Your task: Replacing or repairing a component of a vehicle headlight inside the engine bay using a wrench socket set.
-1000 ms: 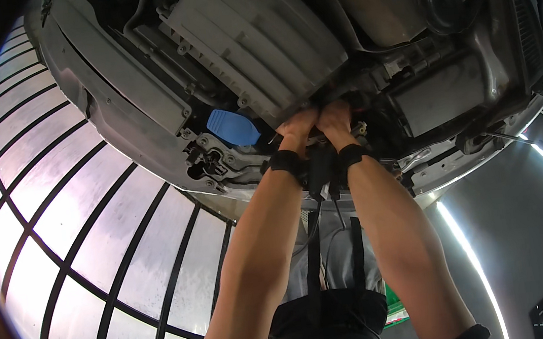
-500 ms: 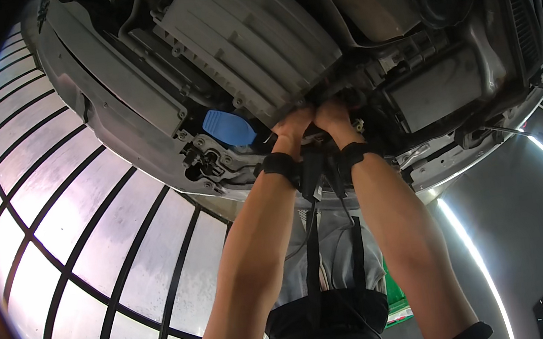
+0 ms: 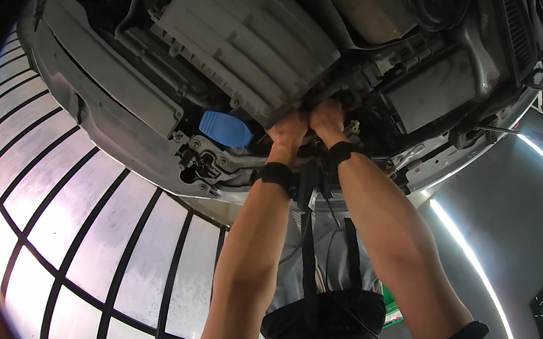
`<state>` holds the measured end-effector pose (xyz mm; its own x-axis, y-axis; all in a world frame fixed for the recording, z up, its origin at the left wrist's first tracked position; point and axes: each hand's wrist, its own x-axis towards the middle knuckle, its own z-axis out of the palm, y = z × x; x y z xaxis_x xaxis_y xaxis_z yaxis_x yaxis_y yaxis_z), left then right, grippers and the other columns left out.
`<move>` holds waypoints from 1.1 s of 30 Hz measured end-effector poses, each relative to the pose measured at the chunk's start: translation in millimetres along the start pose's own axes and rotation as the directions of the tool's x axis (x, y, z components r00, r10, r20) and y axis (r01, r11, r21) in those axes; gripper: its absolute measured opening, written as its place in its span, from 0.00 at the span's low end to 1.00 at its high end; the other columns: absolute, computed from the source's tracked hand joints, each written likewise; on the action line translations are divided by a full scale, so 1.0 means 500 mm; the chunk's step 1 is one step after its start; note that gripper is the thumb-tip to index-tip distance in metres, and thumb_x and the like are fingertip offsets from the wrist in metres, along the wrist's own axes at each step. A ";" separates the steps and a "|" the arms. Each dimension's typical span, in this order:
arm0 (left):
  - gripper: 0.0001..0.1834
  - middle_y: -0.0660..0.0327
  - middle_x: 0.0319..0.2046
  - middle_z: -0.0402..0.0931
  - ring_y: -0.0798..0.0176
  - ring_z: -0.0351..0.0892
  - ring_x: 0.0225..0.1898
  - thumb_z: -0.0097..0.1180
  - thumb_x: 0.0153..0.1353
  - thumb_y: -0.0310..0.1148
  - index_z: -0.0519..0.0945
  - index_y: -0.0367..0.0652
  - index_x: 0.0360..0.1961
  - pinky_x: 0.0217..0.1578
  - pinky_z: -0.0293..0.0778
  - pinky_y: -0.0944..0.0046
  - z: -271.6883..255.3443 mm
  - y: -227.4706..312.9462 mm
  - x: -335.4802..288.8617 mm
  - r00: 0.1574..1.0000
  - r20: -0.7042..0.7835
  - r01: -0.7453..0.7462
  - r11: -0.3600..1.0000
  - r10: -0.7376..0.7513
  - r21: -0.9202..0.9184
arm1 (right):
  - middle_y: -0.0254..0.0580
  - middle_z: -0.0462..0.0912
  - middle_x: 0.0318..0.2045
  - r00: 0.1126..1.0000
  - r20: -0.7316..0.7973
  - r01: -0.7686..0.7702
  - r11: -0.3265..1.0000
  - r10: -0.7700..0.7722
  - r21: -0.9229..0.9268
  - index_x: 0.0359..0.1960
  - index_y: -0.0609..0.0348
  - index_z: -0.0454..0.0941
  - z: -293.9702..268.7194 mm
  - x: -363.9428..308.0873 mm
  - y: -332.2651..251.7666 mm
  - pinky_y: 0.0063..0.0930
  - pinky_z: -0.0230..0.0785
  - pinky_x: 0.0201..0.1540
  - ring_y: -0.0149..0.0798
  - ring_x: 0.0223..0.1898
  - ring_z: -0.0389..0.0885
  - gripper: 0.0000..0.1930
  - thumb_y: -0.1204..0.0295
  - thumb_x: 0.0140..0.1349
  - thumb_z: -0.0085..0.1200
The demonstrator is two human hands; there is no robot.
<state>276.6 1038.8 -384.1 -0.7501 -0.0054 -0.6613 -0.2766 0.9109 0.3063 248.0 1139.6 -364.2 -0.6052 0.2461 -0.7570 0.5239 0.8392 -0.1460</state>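
Note:
Both of my hands reach into a car's engine bay, side by side at the near end of a grey ribbed plastic cover (image 3: 248, 37). My left hand (image 3: 288, 129) is closed against the cover's near corner, its fingertips hidden. Close beside it, my right hand (image 3: 327, 120) is also closed, with its fingers curled into the dark gap past the cover. Whatever they grip is hidden. Left of my left hand sits a blue cap (image 3: 226, 128). A black strap goes round each wrist.
A dark rectangular box (image 3: 433, 92) lies right of my hands, and a tank with a round black cap (image 3: 430, 1) beyond it. The car's front edge (image 3: 142, 162) curves across in front of me. A black hose (image 3: 140, 40) runs at the far left.
More of both hands shows now; they have drawn slightly back toward me from under the cover's edge. The whole view has shifted a little.

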 end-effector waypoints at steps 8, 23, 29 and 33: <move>0.12 0.50 0.40 0.84 0.46 0.83 0.45 0.52 0.60 0.34 0.86 0.42 0.37 0.48 0.75 0.45 0.024 -0.061 0.005 0.870 -0.380 -0.288 0.949 0.315 0.128 | 0.56 0.68 0.67 0.924 -0.029 0.375 0.918 -0.381 -0.129 0.71 0.56 0.61 0.022 0.021 0.008 0.41 0.66 0.66 0.53 0.64 0.72 0.32 0.63 0.65 0.48; 0.19 0.44 0.45 0.80 0.39 0.76 0.52 0.51 0.55 0.23 0.79 0.40 0.49 0.54 0.69 0.45 -0.091 0.005 -0.112 0.913 -0.264 -0.358 0.921 0.311 -0.154 | 0.57 0.83 0.52 0.997 -0.023 -0.075 0.997 0.075 0.020 0.50 0.62 0.81 0.021 0.010 0.009 0.38 0.77 0.55 0.50 0.56 0.82 0.15 0.67 0.69 0.49; 0.28 0.55 0.48 0.79 0.48 0.76 0.50 0.54 0.48 0.17 0.76 0.44 0.54 0.54 0.67 0.50 -0.138 -0.005 -0.166 0.839 -0.340 -0.508 0.835 0.425 -0.211 | 0.58 0.83 0.50 0.990 0.043 0.142 0.961 -0.135 -0.236 0.50 0.62 0.81 0.014 0.007 0.015 0.38 0.78 0.53 0.51 0.54 0.83 0.14 0.69 0.66 0.52; 0.35 0.61 0.53 0.78 0.51 0.73 0.45 0.51 0.44 0.15 0.76 0.46 0.58 0.50 0.67 0.58 -0.174 0.012 -0.232 0.743 -0.374 -0.656 0.717 0.556 -0.236 | 0.52 0.85 0.49 0.987 0.099 0.145 0.976 -0.130 -0.160 0.48 0.58 0.83 0.021 0.058 0.044 0.37 0.78 0.53 0.50 0.53 0.83 0.14 0.67 0.67 0.49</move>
<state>309.8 1008.8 -246.1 -0.9353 0.3479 -0.0651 0.1514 0.5595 0.8149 248.4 1160.2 -395.8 -0.6056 0.0854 -0.7912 0.3278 0.9327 -0.1502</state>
